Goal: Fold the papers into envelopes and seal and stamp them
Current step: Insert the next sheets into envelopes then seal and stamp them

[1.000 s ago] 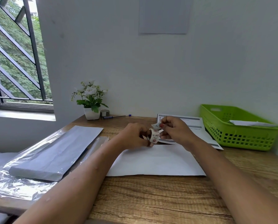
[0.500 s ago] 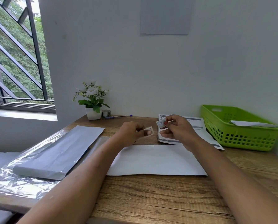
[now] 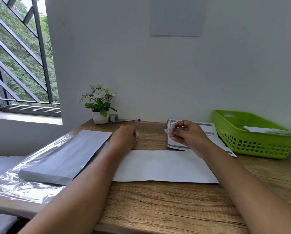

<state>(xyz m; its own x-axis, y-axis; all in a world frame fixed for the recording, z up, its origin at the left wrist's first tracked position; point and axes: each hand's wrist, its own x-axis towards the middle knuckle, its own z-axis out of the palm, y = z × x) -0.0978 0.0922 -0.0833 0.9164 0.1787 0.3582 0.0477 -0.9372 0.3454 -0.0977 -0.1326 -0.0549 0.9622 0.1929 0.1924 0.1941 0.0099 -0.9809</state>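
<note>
DESK: What has changed at the tabletop (image 3: 158, 208)?

PHOTOGRAPHER: The 2 hands, together at the sticker roll 1 second ago, have parted. The left hand (image 3: 124, 138), fingers curled round the sticker roll (image 3: 136, 135), has dropped to the wood beside the pack of paper (image 3: 63, 157). The right hand (image 3: 190, 135) hangs above the printed sheet (image 3: 209, 130), pinching 1 freed sticker (image 3: 168, 130) between thumb and fingertip.

DESK: And for the job?

PHOTOGRAPHER: The sticker looks peeled and ready. Pressing it onto the folded paper (image 3: 165, 166), which lies flat mid-table on the near side of both hands, is probably next. Whether that paper is sealed cannot be told.

DESK: The count, big to small?

PHOTOGRAPHER: 1 tabletop, 1 wrapped pack of paper at left, 1 folded paper, 1 green basket (image 3: 253, 142) at right holding 1 white folded piece (image 3: 266, 130), at least 1 printed sheet, 1 potted plant (image 3: 100, 105), 2 hands, 1 pen (image 3: 126, 121), 1 roll of tape (image 3: 113, 117), 1 sticker roll, 1 sticker.
</note>
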